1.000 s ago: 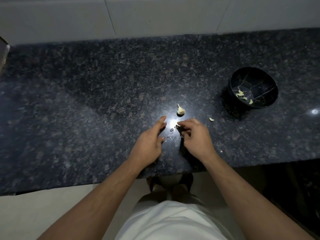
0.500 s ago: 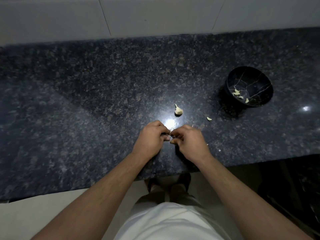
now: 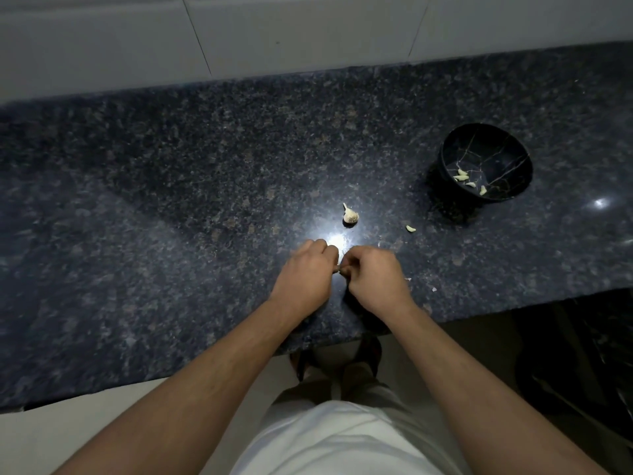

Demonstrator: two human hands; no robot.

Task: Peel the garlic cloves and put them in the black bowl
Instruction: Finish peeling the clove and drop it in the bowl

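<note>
We see both hands working close together over the granite counter (image 3: 171, 207), w/ the black bowl (image 3: 507, 152) as our ref point. The left hand (image 3: 305, 275) and right hand (image 3: 375, 279) sit knuckle-to-knuckle well to the near-left of the bowl, fingers curled in, pinching a small item between their tips; it's mostly hidden, so we can't tell for sure that it's a garlic clove, only that sth tiny pokes out where the fingertips meet. Both hands are narrow, closed round that item.

Inside the bowl, approx. four peeled cloves (image 3: 463, 173) lie on its floor, toward its near-left wall. The bowl has thin pale vein lines across its inside.

Left of the bowl, a loose peeled clove (image 3: 410, 229) lies on the counter, just off the bowl's near-left side. Farther left from the bowl stands the garlic bulb remnant (image 3: 350, 216), stem tip up, just beyond the hands. Bits of garlic skin (image 3: 433, 289) lie on the counter near the right hand, toward the counter's front edge, nearer us than the bowl.

Behind the bowl runs a pale tiled wall (image 3: 308, 29).
</note>
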